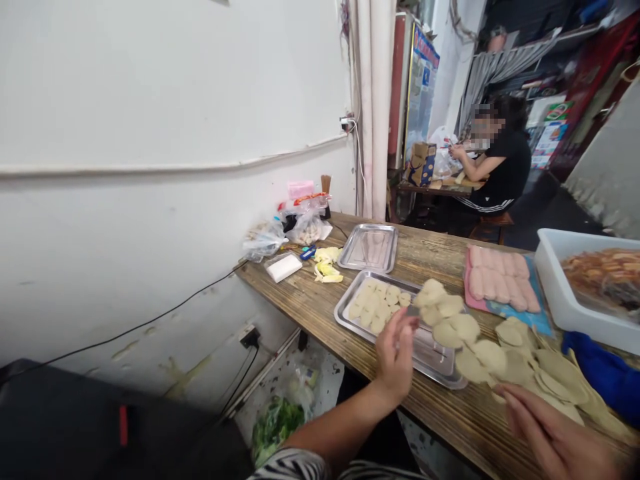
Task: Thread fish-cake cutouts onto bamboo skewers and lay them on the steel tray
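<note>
My left hand [395, 353] is raised over the near edge of a metal tray [343, 319], fingers and thumb drawn together. A small grey patch shows at its fingertips, too blurred to name. Thin, round, beige slices [456, 331] run in an overlapping row from near those fingertips down towards my right hand [547, 427]. The thumb and fingers of that hand are pinched at the row's lower end, as on a skewer; the stick itself is hardly visible. Similar beige pieces [377, 303] lie in rows in the tray. A loose pile of slices [560, 373] rests beside my right hand.
Behind stands another metal tray [370, 247]. Pink sausage-like rolls [500, 277], a white tub [575, 313] and blue cloth [603, 373] are at right. Plastic bags [265, 239], a white packet [283, 267] and leaves [327, 270] lie by the wall. A person [505, 157] sits beyond.
</note>
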`<state>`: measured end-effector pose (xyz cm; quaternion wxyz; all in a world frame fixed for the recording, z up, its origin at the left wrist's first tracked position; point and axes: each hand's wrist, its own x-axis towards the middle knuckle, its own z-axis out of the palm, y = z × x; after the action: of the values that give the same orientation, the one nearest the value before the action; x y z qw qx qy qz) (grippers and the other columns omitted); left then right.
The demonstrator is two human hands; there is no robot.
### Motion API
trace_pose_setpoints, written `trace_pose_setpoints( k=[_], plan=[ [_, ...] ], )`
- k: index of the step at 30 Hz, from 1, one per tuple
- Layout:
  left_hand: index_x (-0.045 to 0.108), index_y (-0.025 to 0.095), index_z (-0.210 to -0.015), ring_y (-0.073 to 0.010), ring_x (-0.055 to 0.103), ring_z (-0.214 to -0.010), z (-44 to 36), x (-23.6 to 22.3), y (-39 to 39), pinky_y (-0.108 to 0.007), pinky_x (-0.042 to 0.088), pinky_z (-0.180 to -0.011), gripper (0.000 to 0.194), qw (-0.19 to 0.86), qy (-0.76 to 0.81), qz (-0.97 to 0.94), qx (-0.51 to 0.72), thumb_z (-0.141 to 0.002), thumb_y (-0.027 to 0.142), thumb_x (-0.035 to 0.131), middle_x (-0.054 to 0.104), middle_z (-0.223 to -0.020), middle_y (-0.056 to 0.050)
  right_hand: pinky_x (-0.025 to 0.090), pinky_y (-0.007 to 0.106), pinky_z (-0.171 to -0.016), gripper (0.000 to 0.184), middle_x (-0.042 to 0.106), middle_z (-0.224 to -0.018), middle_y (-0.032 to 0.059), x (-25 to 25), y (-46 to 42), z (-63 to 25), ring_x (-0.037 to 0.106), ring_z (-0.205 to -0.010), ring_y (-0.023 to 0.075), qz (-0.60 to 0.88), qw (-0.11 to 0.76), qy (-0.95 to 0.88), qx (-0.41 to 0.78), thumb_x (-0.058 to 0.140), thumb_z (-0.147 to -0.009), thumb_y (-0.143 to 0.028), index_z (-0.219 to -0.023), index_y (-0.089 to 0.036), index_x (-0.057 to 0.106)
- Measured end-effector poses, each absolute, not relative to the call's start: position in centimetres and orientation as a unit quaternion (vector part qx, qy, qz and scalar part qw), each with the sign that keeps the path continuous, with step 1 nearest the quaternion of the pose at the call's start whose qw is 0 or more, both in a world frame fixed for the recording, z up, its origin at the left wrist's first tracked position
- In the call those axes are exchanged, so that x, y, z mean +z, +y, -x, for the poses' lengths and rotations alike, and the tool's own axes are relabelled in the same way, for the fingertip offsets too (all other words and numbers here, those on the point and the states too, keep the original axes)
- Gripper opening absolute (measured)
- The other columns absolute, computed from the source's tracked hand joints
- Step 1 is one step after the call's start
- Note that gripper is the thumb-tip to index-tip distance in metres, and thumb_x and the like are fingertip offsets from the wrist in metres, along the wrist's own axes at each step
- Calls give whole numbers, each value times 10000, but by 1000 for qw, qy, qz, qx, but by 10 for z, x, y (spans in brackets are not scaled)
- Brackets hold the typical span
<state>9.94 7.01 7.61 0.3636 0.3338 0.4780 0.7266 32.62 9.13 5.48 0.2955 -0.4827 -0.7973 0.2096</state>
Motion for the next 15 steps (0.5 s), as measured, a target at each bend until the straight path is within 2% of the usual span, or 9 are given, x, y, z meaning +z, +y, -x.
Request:
trace_pose_setpoints(
  k=[2,5,8,12,15],
  plan=[
    [590,196,-1106,-202,563,-926,-78,59,51,-326,365,-938,363,292,522,-371,710,-790,365,529,647,-951,-91,526,346,-685,319,725,-947,82,68,117,-303,682,-801,256,433,233,-855,167,445,-813,-394,-990,-235,657],
    [638,205,-1018,-215,557,-877,-59,38,34,-331,379,-912,291,238,561,-400,685,-767,329,557,637,-886,-96,509,303,-619,318,739,-878,71,76,151,-261,689,-713,221,383,157,-902,123,361,-864,-297,-949,-226,659],
    [641,211,-1014,-225,552,-873,-50,26,32,-338,389,-893,280,224,577,-417,666,-770,312,549,629,-879,-100,473,270,-558,312,736,-764,45,74,178,-223,677,-634,199,363,136,-915,111,359,-885,-292,-878,-236,666],
    [636,216,-1014,-212,560,-830,-48,20,39,-319,408,-853,269,217,608,-403,649,-785,304,527,631,-857,-88,452,266,-651,289,718,-922,52,67,205,-192,663,-796,191,340,118,-928,94,376,-896,-279,-947,-232,657],
    [636,214,-1003,-206,560,-841,-49,17,39,-310,411,-852,258,212,624,-406,633,-793,299,512,631,-894,-89,444,284,-687,238,695,-897,55,63,216,-185,637,-789,166,331,101,-934,85,443,-881,-293,-904,-180,651]
  ],
)
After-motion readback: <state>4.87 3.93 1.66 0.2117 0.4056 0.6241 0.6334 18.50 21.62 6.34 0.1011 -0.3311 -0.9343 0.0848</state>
